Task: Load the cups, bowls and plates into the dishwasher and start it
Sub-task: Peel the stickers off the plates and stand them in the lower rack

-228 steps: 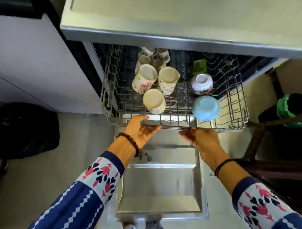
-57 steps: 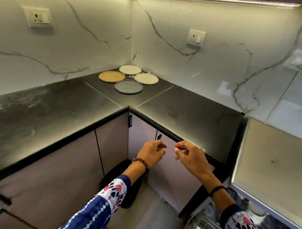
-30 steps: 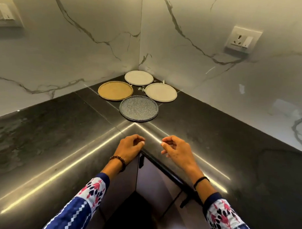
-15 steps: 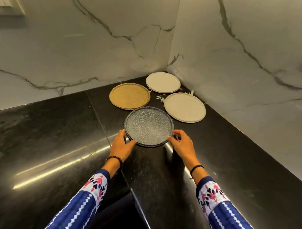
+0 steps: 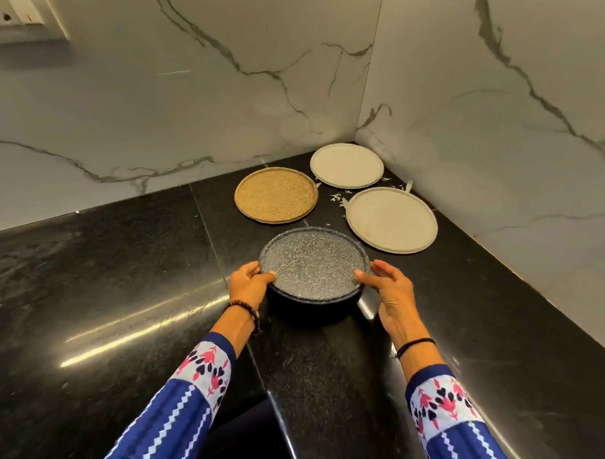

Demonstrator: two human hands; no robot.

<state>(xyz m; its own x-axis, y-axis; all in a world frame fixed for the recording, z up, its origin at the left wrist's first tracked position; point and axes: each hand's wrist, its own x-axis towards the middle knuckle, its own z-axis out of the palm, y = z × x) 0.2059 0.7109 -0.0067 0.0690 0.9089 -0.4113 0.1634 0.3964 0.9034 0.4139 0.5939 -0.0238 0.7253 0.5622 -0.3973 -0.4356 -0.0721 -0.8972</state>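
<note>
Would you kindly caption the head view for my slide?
Left hand and right hand grip the speckled grey plate by its rim above the counter; tan plate and cream plates lie behind.

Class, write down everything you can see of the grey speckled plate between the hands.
The grey plate is round and flat, dark grey with fine white speckles, with a low raised rim and a darker underside. It looks like glazed ceramic and appears empty. It is held about level, seemingly lifted just off the black counter. The left hand pinches its left rim and the right hand its right rim, thumbs on top.
</note>
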